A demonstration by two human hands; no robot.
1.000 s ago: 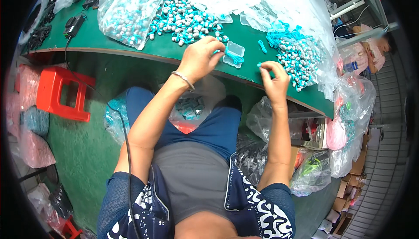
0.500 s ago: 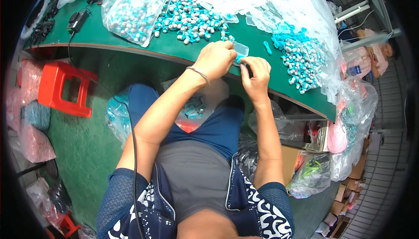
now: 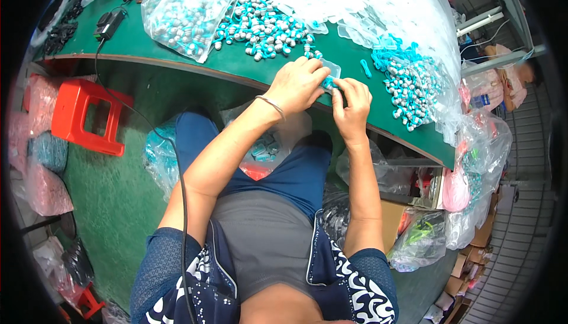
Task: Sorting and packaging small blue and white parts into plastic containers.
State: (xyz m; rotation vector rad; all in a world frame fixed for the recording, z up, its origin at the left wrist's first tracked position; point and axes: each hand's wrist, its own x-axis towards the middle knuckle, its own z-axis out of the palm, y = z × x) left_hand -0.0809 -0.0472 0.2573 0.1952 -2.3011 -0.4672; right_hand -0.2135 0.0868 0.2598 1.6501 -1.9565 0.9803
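At the table's front edge, both hands meet around a small clear plastic case [image 3: 333,68] with a teal corded piece [image 3: 329,83] in it. My left hand [image 3: 297,86], a bangle on its wrist, is closed with its fingertips at the case's left side, over the teal piece. My right hand [image 3: 354,106] pinches the case's right lower edge between thumb and fingers. Just beyond lies a heap of small teal pieces with silver-grey ends [image 3: 266,34]. Another such heap [image 3: 411,90] is to the right, with a single teal piece [image 3: 365,68] between. My fingers partly hide the case.
A clear bag of teal pieces [image 3: 183,25] lies left on the green table [image 3: 142,52], and a large pile of clear plastic cases [image 3: 367,2] at the back. A black cable [image 3: 139,113] hangs across my left arm. A red stool [image 3: 89,117] stands left; bags and cartons [image 3: 393,220] sit right.
Both hands and the case have shifted slightly right and nearer to me. The left fingers now bend further over the teal piece. The heaps keep their places.
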